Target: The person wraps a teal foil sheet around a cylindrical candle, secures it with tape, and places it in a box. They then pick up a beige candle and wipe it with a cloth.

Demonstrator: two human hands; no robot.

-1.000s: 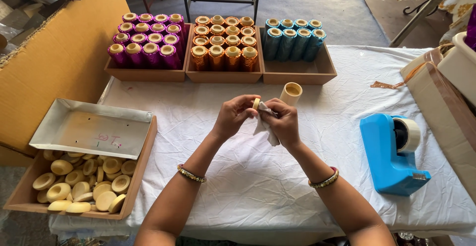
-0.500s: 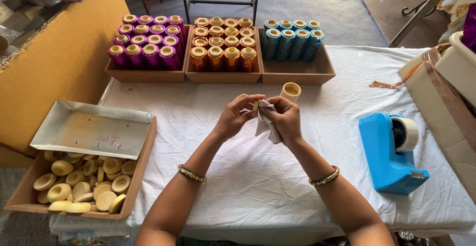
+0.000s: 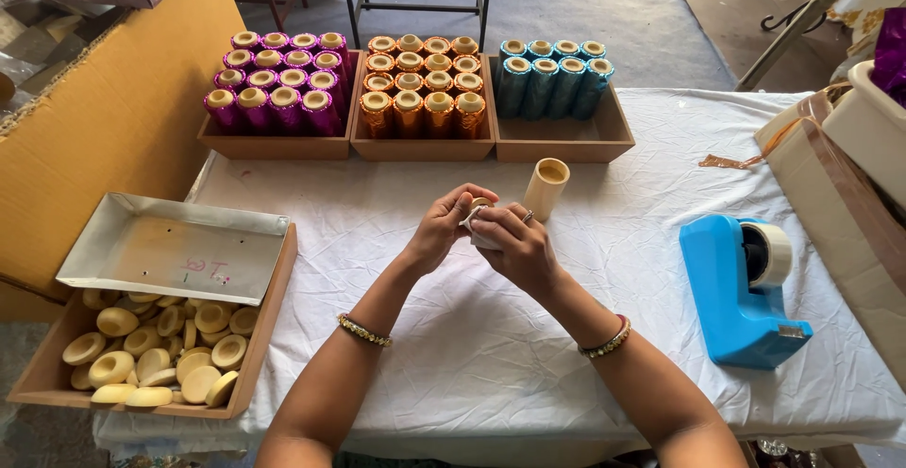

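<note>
Fingers of my left hand (image 3: 445, 225) and right hand (image 3: 514, 242) are closing together around a small pale piece (image 3: 477, 225), mostly hidden between them, above the white tablecloth (image 3: 491, 336). Just beyond my right knuckles, a cream tube (image 3: 546, 188) is standing upright. Farther right, a blue tape dispenser (image 3: 741, 289) is sitting. Beyond, three wooden trays of foil-wrapped tubes (image 3: 415, 86) are lining up.

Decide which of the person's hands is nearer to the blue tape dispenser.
Right. The right hand is mid-table, on the same side as the tape dispenser; the left hand is just beyond it, farther away.
</note>
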